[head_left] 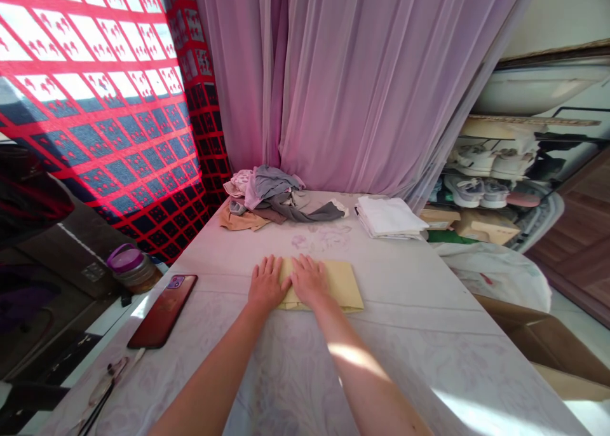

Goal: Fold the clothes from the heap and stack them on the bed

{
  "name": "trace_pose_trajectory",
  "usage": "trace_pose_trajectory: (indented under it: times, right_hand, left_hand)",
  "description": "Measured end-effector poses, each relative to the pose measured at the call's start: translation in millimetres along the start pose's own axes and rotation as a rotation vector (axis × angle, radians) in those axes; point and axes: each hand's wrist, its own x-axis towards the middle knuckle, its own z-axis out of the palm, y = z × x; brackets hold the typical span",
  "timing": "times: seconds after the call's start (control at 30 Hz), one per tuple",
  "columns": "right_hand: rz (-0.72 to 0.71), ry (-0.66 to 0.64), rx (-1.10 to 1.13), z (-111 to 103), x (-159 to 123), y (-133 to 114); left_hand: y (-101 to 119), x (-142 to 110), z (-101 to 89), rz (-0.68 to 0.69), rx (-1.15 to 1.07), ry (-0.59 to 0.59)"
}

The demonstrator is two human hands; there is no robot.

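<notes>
A folded yellow cloth (pixel 342 285) lies flat on the pale patterned tablecloth (pixel 405 360), a neat rectangle in front of me. My left hand (pixel 267 282) rests palm down at its left end, fingers stretched out and pointing away. Close beside it, my right hand (pixel 309 279) lies flat on the cloth's left half, its fingers extended too. The thumbs are near each other. Part of the cloth's left side is hidden under the hands.
Rumpled clothes (pixel 281 194) are heaped at the back, left of a stack of folded white cloths (pixel 388 217). A red phone (pixel 162 312) on a cable and glasses (pixel 107 382) lie left. A shoe rack (pixel 476 188) and cardboard box (pixel 548 347) stand right.
</notes>
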Motion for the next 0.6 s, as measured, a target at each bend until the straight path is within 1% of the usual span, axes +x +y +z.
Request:
trace_pose_trajectory:
  times: [0.03,0.1,0.2,0.3,0.4,0.5,0.6]
  right_hand:
    - [-0.011,0.003,0.004,4,1,-2]
    - [-0.004,0.029,-0.007,10,-1,4]
    - [0.052,0.056,-0.039,12,-11,28]
    - [0.169,0.046,-0.061,9,-22,55]
    - [0.245,0.032,-0.059,8,-28,72]
    - [0.257,0.024,-0.053,9,-29,76]
    - [0.266,0.029,-0.062,10,-30,74]
  left_hand:
    - [0,0,0.1,-0.003,0.010,0.000]
    - [0,1,-0.2,-0.002,0.026,-0.001]
    - [0,1,-1.8,0.000,0.038,-0.003]
    - [0,2,-4.0,-0.005,0.038,-0.019]
    - [1,2,-5.2,-0.007,0.043,-0.034]
    - [1,3,-5.2,-0.010,0.045,-0.045]
    - [0,3,-7.2,-0.018,0.035,-0.057]
